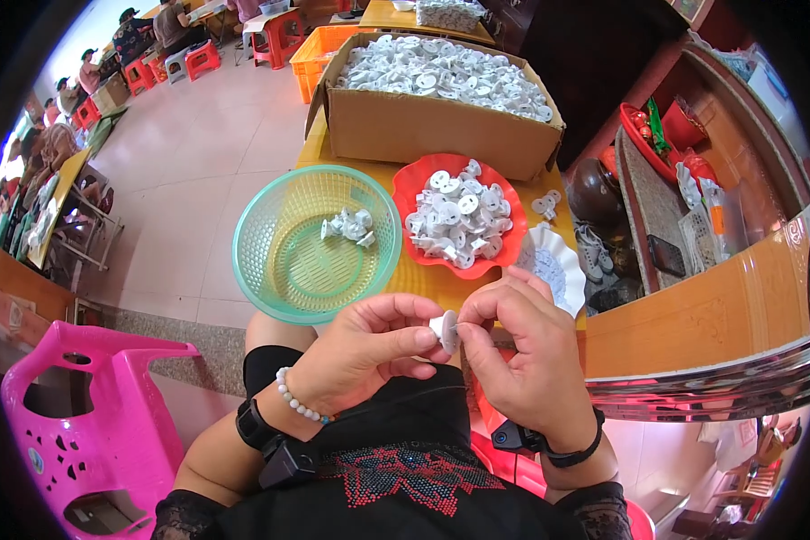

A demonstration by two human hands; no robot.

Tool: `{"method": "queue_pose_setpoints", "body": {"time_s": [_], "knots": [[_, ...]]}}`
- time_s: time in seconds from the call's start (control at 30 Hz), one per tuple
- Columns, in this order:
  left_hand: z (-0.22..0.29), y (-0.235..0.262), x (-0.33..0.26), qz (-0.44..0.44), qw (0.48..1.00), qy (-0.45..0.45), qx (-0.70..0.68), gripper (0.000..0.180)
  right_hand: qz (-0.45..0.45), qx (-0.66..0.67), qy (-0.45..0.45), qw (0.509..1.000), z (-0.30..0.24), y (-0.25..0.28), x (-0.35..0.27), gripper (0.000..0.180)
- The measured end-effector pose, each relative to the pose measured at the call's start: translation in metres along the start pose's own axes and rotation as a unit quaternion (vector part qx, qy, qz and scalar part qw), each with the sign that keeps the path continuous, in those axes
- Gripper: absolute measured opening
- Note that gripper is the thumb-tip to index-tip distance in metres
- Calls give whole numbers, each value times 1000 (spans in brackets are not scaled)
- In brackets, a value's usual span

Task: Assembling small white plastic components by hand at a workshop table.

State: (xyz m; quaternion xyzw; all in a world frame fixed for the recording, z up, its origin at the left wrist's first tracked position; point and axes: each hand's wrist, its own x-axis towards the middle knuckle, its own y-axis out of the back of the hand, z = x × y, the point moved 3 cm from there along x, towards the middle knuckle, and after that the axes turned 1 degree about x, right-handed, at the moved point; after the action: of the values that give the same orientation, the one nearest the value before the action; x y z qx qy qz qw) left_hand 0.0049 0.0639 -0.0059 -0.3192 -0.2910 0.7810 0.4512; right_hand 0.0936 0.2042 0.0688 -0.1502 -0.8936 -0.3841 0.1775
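My left hand (373, 340) pinches a small white plastic piece (444, 331) with a round disc face, the disc turned toward the right. My right hand (522, 346) is closed in a pinch at that face, on something thin and too small to name. Beyond the hands, a red scalloped bowl (408, 175) is heaped with similar white pieces (459, 216). Right of it, a white fluted dish (574, 270) holds tiny pale bits (547, 268). To the left, a green mesh basket (247, 247) has a few white pieces (349, 227) lying in it.
A cardboard box (432, 130) full of white pieces stands behind the bowls on the yellow table (409, 281). Some loose pieces (546, 204) lie by the red bowl. A pink plastic chair (108, 405) is at my left. An orange crate (319, 54) and several seated people are farther off.
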Motion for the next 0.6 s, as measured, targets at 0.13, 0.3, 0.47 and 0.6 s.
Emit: {"method": "queue_pose_setpoints", "body": {"time_s": [0.13, 0.3, 0.47, 0.6], "knots": [[0, -1, 1, 1, 1000, 1, 2, 23, 5, -31, 4, 999, -1, -2, 0, 8], [0, -2, 1, 4, 1000, -1, 6, 21, -13, -75, 31, 997, -2, -4, -1, 8], [3, 2, 3, -19, 999, -9, -33, 24, -15, -48, 9, 999, 2, 0, 2, 8], [2, 2, 3, -7, 999, -10, -49, 23, -1, -10, 2, 1000, 4, -1, -2, 11]]}}
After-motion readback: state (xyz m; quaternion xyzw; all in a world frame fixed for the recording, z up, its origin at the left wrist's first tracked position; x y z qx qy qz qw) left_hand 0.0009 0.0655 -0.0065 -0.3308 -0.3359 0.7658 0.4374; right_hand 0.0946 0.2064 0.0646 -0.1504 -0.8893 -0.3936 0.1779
